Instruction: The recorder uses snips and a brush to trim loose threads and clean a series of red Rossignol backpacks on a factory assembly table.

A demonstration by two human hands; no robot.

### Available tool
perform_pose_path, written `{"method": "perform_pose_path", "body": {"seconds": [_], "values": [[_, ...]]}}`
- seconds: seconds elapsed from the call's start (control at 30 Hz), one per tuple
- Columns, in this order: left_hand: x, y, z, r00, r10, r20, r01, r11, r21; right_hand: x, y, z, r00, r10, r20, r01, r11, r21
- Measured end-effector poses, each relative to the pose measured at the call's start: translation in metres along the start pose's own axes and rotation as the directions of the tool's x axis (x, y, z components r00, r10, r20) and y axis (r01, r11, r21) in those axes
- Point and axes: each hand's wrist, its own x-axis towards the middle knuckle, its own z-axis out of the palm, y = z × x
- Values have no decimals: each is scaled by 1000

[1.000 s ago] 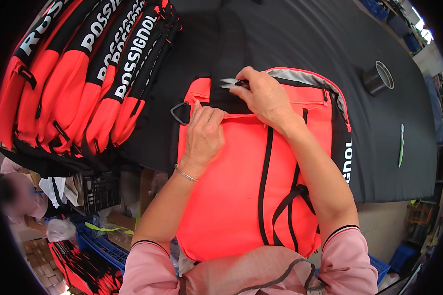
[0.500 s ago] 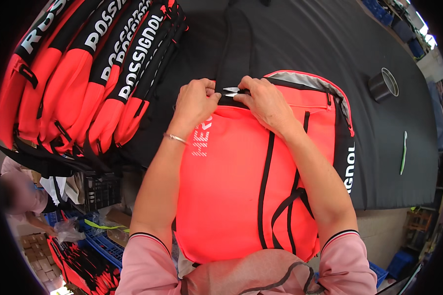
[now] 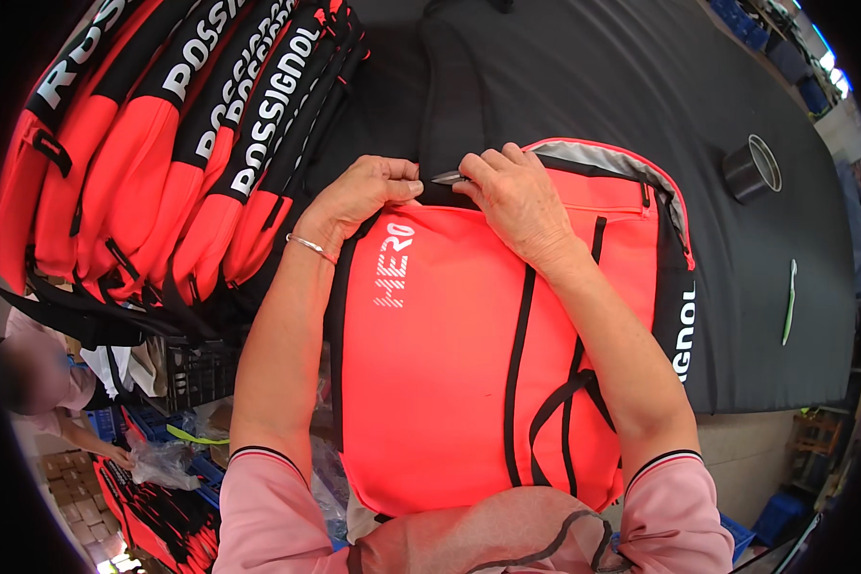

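A bright red backpack (image 3: 430, 354) with black trim and white printing lies in front of me. My right hand (image 3: 521, 196) is closed around small thread snips (image 3: 447, 178). Their blades point left over the black top edge of the backpack and look nearly together; the handles are hidden in my fingers. At the upper left corner of the backpack, my left hand (image 3: 378, 187) pinches the black edge between thumb and fingers. Whether a thread is caught in that pinch is too small to see. A black strap (image 3: 454, 96) runs away from the top edge.
Several red and black backpacks (image 3: 143, 191) stand stacked at the far left of the black-covered table (image 3: 584, 77). On the right are a dark metal cup (image 3: 751, 170) and a thin green-and-white tool (image 3: 789, 301). Another person (image 3: 43, 373) is at lower left, beside crates.
My left hand has shifted a little left, uncovering more white printing. The snips' blades were spread and are now nearly together. The other person's hand has moved.
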Motion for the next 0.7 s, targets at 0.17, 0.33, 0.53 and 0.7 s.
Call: {"method": "perform_pose_path", "body": {"seconds": [0.17, 0.33, 0.53, 0.7], "values": [[0, 4, 0, 1000, -23, -13, 24, 999, 29, 0, 5, 1, 999, 29, 34, -31, 996, 82], [0, 3, -2, 999, -39, -1, 39, 999, 13, -1, 3, 2, 1000, 26, -6, -25, 985, 169], [1, 2, -3, 999, -45, 16, 45, 999, -30, 3, 1, 3, 1000, 21, 20, -23, 997, 73], [1, 0, -1, 999, -32, -1, 32, 998, -48, -1, 4, 1, 997, 72, 10, -72, 982, 175]]}}
